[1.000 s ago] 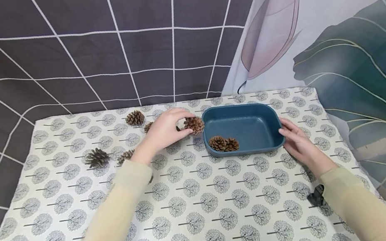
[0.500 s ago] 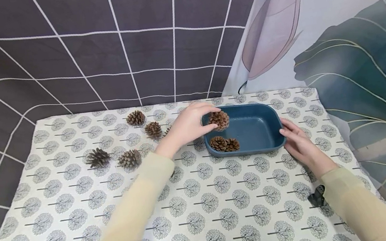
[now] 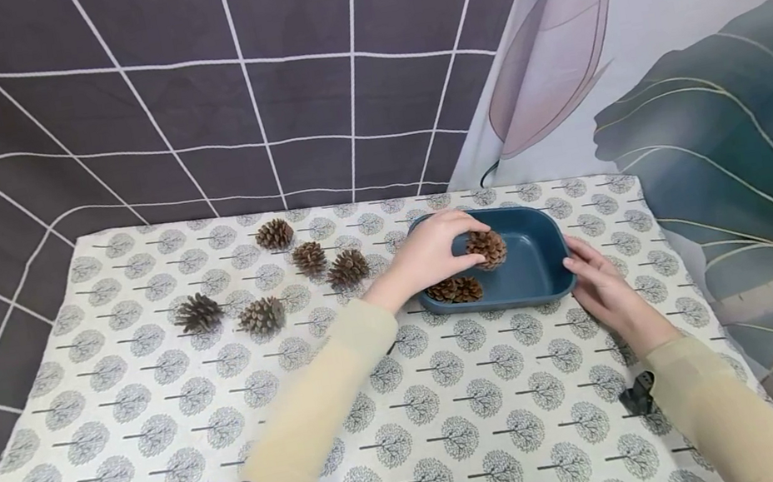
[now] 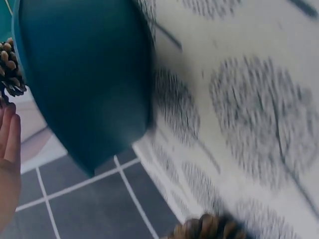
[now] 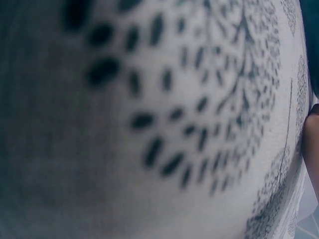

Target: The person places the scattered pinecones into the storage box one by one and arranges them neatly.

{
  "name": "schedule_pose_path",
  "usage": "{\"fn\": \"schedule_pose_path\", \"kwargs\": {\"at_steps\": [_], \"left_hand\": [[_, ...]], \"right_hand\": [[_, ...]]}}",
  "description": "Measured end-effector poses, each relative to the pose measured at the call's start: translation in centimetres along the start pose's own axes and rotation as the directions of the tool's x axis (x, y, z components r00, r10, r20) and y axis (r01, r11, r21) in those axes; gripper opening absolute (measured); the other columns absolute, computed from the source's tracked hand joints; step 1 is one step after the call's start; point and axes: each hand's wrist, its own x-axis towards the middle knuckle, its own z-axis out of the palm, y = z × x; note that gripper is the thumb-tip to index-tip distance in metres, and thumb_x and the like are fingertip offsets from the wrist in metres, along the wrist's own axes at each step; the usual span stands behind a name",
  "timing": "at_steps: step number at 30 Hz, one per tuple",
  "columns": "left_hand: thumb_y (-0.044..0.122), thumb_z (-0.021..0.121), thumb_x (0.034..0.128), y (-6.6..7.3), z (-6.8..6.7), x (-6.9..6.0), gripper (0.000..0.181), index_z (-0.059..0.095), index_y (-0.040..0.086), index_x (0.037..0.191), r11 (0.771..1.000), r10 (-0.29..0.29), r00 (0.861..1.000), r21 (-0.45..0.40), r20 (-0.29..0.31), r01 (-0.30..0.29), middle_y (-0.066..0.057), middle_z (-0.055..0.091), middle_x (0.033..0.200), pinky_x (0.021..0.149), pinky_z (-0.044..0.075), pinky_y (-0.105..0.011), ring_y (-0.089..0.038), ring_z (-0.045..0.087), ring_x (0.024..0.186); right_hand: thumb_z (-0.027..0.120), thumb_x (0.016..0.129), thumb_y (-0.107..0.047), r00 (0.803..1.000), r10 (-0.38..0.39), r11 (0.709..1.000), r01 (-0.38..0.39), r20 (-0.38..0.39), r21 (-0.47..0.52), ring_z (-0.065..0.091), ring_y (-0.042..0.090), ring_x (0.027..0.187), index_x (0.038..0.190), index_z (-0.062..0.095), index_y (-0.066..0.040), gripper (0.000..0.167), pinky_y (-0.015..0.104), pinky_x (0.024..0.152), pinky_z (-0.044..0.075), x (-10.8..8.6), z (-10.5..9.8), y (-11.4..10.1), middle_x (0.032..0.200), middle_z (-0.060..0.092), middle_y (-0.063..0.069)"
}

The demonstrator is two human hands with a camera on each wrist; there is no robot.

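Note:
In the head view, my left hand [image 3: 435, 250] pinches a brown pine cone [image 3: 487, 249] between thumb and fingers, over the inside of a blue rectangular tub [image 3: 532, 262]. Whether this cone touches the tub floor I cannot tell. Two more cones [image 3: 466, 289] lie in the tub's near-left corner, partly covered by the hand. My right hand [image 3: 604, 287] rests against the tub's right end with its fingers fairly straight. The left wrist view catches the held cone [image 4: 9, 69] at its left edge, beside the tub's outer wall [image 4: 84, 74]. Only a sliver of the right hand [image 5: 311, 144] shows in its wrist view.
Several loose pine cones [image 3: 262, 317] lie left of the tub on a tree-patterned tablecloth [image 3: 418, 438]. A dark grid-patterned curtain [image 3: 181, 96] hangs behind the table, and a leaf-printed one [image 3: 756, 132] hangs at the right. A small black object [image 3: 637, 395] sits by the right wrist.
My left hand has carried its pine cone rightward, from the tub's left rim to over its inside, and lower. Cones behind that arm have come into view. The right hand stays at the tub.

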Motion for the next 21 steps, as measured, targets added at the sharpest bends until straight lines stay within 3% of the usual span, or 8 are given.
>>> {"fn": "schedule_pose_path", "kwargs": {"at_steps": [6, 14, 21], "left_hand": [[0.034, 0.079, 0.0983, 0.3, 1.7, 0.7, 0.044, 0.070, 0.018, 0.138, 1.000, -0.008, 1.000, -0.020, 0.001, 0.008, 0.000, 0.069, 0.141, 0.122, 0.047, -0.033, -0.017, 0.062, 0.135], [0.033, 0.079, 0.0978, 0.5, 3.3, 1.1, 0.042, 0.071, 0.020, 0.137, 0.998, -0.059, 0.997, -0.012, 0.047, 0.059, 0.002, 0.069, 0.143, 0.118, 0.050, -0.030, -0.015, 0.064, 0.132], [0.031, 0.081, 0.0963, 0.5, 4.3, 1.3, 0.040, 0.073, 0.020, 0.133, 0.999, -0.051, 0.997, 0.009, 0.058, 0.051, 0.002, 0.071, 0.139, 0.117, 0.051, -0.027, -0.014, 0.066, 0.129]], "right_hand": [[0.040, 0.110, 0.007, 1.000, -0.011, 1.000, 0.011, 0.003, -0.006, 0.062, 0.007, 0.129, 0.145, 0.059, -0.013, 0.044, 0.018, 0.111, 0.052, 0.1, 0.1, -0.1, 0.144, 0.063, -0.004], [0.042, 0.110, 0.005, 1.000, 0.003, 1.000, -0.003, -0.008, -0.014, 0.062, 0.006, 0.129, 0.144, 0.060, -0.016, 0.043, 0.017, 0.111, 0.052, 0.1, 0.2, -0.1, 0.145, 0.062, -0.007], [0.043, 0.110, 0.006, 1.000, -0.006, 1.000, 0.006, -0.004, -0.014, 0.062, 0.007, 0.129, 0.146, 0.059, -0.014, 0.044, 0.017, 0.111, 0.052, 0.1, 0.2, -0.1, 0.145, 0.062, -0.005]]}}
